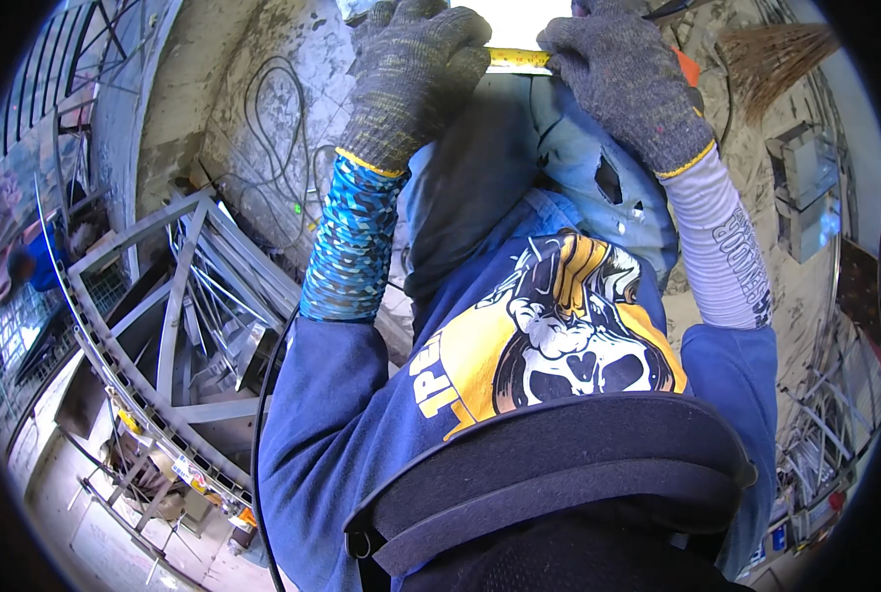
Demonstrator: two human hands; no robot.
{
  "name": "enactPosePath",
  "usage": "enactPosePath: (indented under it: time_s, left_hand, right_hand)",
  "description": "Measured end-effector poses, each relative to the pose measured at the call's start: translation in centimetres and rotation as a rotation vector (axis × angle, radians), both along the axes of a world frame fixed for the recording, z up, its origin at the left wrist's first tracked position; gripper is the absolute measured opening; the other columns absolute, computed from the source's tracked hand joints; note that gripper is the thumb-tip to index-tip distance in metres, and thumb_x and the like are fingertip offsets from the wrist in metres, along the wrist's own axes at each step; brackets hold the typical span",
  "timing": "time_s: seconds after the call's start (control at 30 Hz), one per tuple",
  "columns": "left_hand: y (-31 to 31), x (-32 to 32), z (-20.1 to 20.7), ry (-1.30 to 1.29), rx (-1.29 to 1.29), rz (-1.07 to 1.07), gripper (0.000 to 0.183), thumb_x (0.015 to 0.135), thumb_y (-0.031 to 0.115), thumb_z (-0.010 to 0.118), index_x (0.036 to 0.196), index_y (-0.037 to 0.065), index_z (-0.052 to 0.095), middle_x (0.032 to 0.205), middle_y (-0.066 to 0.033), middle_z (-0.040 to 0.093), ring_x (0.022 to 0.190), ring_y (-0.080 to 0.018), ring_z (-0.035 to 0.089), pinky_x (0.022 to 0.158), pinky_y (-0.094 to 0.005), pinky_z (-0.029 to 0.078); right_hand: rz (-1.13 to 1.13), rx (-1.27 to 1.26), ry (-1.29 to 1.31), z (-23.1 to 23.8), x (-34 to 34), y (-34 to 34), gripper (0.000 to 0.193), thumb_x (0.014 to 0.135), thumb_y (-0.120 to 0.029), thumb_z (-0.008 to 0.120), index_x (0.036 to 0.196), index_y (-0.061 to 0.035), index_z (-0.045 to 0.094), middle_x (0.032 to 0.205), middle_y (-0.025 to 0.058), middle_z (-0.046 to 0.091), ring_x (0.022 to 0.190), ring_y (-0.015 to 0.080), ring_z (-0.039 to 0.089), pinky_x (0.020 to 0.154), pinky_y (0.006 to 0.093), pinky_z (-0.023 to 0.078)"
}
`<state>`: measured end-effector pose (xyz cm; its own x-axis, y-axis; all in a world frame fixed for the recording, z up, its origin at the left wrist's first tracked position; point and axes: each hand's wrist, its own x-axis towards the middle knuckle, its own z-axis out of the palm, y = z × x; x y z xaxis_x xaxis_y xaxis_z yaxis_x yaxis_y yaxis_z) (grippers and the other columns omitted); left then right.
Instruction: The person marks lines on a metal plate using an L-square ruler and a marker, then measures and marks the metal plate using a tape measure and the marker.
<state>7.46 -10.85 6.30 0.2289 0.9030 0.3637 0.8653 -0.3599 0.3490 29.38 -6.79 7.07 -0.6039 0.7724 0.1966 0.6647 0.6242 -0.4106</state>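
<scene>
A yellow tape measure blade [517,59] stretches between my two hands at the top of the view, across the front of my knees. My left hand [416,84], in a dark grey knit glove with a yellow cuff, is closed at the blade's left end. My right hand [630,89], gloved alike, is closed at its right end. The fingertips of both are mostly hidden behind the knuckles. Just beyond the blade lies a very bright white surface [514,12], too washed out to make out. An orange object [687,69] shows beside my right hand, partly covered.
Metal bars and frames [214,296] lie piled to the left. A black cable [273,99] loops on the dusty floor [327,59]. At the right are a straw broom [776,59], a grey metal box [810,187] and more metal scraps [820,434].
</scene>
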Motion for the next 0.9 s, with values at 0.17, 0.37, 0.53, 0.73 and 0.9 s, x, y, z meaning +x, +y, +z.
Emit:
enactPosePath:
  time_s: [0.17, 0.37, 0.53, 0.73, 0.9]
  left_hand:
    - [0.6, 0.0, 0.4, 0.156, -0.081, -0.074, 0.02, 0.086, 0.028, 0.07, 0.102, 0.016, 0.075, 0.1, -0.011, 0.066, 0.092, -0.0348, 0.062, 0.084, -0.0482, 0.05]
    - [0.8, -0.2, -0.3, 0.151, -0.067, -0.083, 0.017, 0.086, 0.028, 0.069, 0.099, 0.018, 0.074, 0.094, -0.0088, 0.065, 0.089, -0.033, 0.061, 0.081, -0.0476, 0.048]
    - [0.8, -0.2, -0.4, 0.108, -0.088, -0.096, 0.017, 0.086, 0.027, 0.068, 0.099, 0.018, 0.075, 0.094, -0.0093, 0.065, 0.09, -0.0332, 0.061, 0.083, -0.0482, 0.047]
    - [1.1, -0.7, -1.2, 0.078, -0.057, -0.119, 0.018, 0.085, 0.027, 0.069, 0.098, 0.018, 0.076, 0.093, -0.0102, 0.065, 0.089, -0.033, 0.062, 0.082, -0.0478, 0.048]
    - [1.2, -0.9, -2.1, 0.03, -0.039, -0.104, 0.017, 0.083, 0.027, 0.071, 0.097, 0.018, 0.077, 0.094, -0.0105, 0.065, 0.088, -0.0326, 0.063, 0.082, -0.0474, 0.048]
  right_hand:
    - [0.002, -0.005, -0.027, 0.2, 0.0, 0.0, 0.015, 0.082, -0.017, 0.065, 0.076, -0.0045, 0.068, 0.092, 0.022, 0.051, 0.087, 0.0392, 0.058, 0.074, 0.0492, 0.047]
    - [-0.012, -0.002, -0.059, 0.6, -0.2, -0.4, 0.014, 0.083, -0.017, 0.065, 0.078, -0.0037, 0.068, 0.092, 0.0221, 0.052, 0.089, 0.0387, 0.057, 0.076, 0.0491, 0.046]
    - [-0.009, 0.002, -0.039, 1.1, -0.3, -0.7, 0.014, 0.084, -0.016, 0.064, 0.078, -0.0033, 0.068, 0.093, 0.0219, 0.052, 0.09, 0.0388, 0.057, 0.077, 0.0492, 0.046]
    - [-0.038, 0.002, -0.025, 1.1, -0.4, -0.7, 0.013, 0.084, -0.016, 0.064, 0.082, -0.0044, 0.069, 0.097, 0.0216, 0.054, 0.094, 0.0378, 0.059, 0.079, 0.0485, 0.047]
    - [-0.039, 0.149, -0.129, -2.6, 1.0, 0.3, 0.026, 0.088, -0.025, 0.07, 0.111, -0.0124, 0.069, 0.106, 0.0141, 0.058, 0.095, 0.0319, 0.066, 0.079, 0.0457, 0.054]
